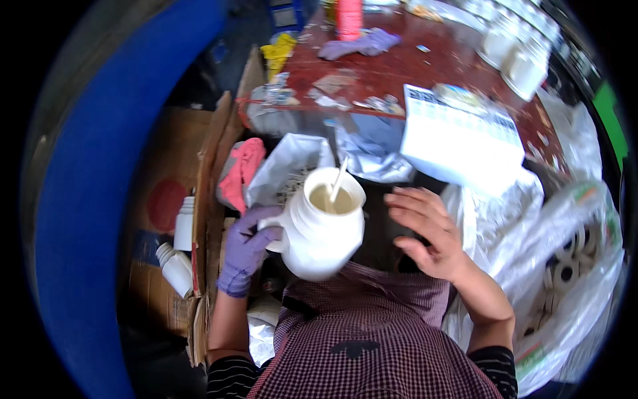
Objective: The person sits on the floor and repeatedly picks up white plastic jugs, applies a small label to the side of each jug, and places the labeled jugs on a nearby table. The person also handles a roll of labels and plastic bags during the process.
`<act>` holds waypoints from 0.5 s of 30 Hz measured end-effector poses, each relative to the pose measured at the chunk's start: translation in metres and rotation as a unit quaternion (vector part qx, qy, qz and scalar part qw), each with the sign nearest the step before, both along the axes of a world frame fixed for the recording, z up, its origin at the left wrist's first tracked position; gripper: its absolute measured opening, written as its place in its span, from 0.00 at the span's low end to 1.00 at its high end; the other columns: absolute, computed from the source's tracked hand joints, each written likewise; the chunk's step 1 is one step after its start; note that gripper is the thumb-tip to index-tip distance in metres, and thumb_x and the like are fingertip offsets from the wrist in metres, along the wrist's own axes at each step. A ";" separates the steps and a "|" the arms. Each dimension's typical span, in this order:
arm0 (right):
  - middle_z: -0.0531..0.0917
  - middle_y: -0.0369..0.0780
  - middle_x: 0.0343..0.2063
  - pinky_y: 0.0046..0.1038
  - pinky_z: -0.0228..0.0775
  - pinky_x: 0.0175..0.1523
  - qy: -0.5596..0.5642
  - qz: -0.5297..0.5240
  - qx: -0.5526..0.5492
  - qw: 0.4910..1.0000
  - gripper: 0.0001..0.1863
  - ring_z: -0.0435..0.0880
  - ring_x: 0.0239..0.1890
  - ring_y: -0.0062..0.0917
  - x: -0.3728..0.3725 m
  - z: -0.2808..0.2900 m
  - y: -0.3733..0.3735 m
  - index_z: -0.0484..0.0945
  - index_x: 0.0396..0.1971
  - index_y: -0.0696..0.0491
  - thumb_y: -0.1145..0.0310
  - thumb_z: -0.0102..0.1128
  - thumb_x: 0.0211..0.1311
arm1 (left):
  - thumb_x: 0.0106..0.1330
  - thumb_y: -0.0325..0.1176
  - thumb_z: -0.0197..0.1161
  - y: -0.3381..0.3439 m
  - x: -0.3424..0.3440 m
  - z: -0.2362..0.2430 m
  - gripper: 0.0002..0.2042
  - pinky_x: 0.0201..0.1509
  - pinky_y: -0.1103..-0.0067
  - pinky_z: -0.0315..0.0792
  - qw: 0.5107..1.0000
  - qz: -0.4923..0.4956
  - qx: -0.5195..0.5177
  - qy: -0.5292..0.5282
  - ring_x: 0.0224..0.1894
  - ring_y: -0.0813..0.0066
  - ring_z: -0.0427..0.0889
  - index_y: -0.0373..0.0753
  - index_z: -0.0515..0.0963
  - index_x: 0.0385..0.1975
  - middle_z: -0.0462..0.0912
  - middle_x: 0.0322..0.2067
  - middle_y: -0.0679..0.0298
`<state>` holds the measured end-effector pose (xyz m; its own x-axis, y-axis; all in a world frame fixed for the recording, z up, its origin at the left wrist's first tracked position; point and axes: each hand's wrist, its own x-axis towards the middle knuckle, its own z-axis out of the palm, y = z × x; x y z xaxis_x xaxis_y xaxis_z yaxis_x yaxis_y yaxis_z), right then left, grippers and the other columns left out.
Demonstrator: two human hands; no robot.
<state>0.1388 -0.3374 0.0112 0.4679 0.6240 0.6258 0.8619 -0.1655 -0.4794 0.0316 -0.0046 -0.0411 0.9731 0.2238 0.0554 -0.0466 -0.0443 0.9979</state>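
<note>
My left hand [247, 251], in a purple glove, grips the handle of a white plastic jug [318, 243]. The jug is held upright over my lap, with a pale stick [339, 178] standing in its wide mouth and something pale inside. My right hand [425, 233] is bare, a little to the right of the jug, fingers apart and lightly curved, holding nothing. Behind the jug lies a whitish bag [279, 159] with small pieces in it.
A red-brown table [458, 66] ahead bears white bottles [525, 70], a pink container [349, 20] and a printed sheet [458, 149]. At left are a cardboard box [149, 279] with bottles and a pink cloth [242, 173]; at right, a plastic bag [518, 279] of white ring-like pieces.
</note>
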 end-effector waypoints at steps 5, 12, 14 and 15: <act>0.85 0.38 0.42 0.39 0.63 0.64 0.040 0.057 0.029 0.997 0.12 0.82 0.48 0.32 -0.032 -0.020 0.001 0.80 0.40 0.54 0.62 0.64 0.62 | 0.59 0.31 0.63 -0.048 0.018 -0.048 0.17 0.59 0.75 0.70 0.959 -0.273 -0.027 0.065 0.51 0.71 0.77 0.33 0.79 0.48 0.80 0.47 0.61; 0.84 0.38 0.36 0.35 0.65 0.61 0.043 0.031 0.011 0.999 0.12 0.82 0.42 0.34 -0.052 -0.026 -0.006 0.79 0.40 0.56 0.62 0.61 0.64 | 0.43 0.38 0.83 -0.096 0.064 0.008 0.59 0.71 0.72 0.58 0.866 -0.497 -0.035 0.038 0.66 0.70 0.65 0.34 0.47 0.73 0.64 0.66 0.58; 0.84 0.39 0.36 0.35 0.68 0.58 -0.034 0.011 -0.064 0.997 0.13 0.83 0.41 0.35 -0.055 -0.022 -0.009 0.79 0.38 0.56 0.61 0.62 0.63 | 0.41 0.38 0.83 -0.120 0.063 0.009 0.60 0.71 0.71 0.58 0.871 -0.487 -0.061 0.002 0.66 0.69 0.66 0.33 0.47 0.73 0.65 0.66 0.58; 0.84 0.40 0.36 0.35 0.70 0.56 -0.046 -0.005 -0.051 0.998 0.13 0.83 0.40 0.35 -0.058 -0.020 -0.010 0.78 0.37 0.56 0.61 0.62 0.63 | 0.42 0.40 0.83 -0.128 0.061 0.007 0.61 0.71 0.70 0.58 0.874 -0.484 -0.036 0.009 0.66 0.69 0.66 0.33 0.45 0.74 0.65 0.66 0.58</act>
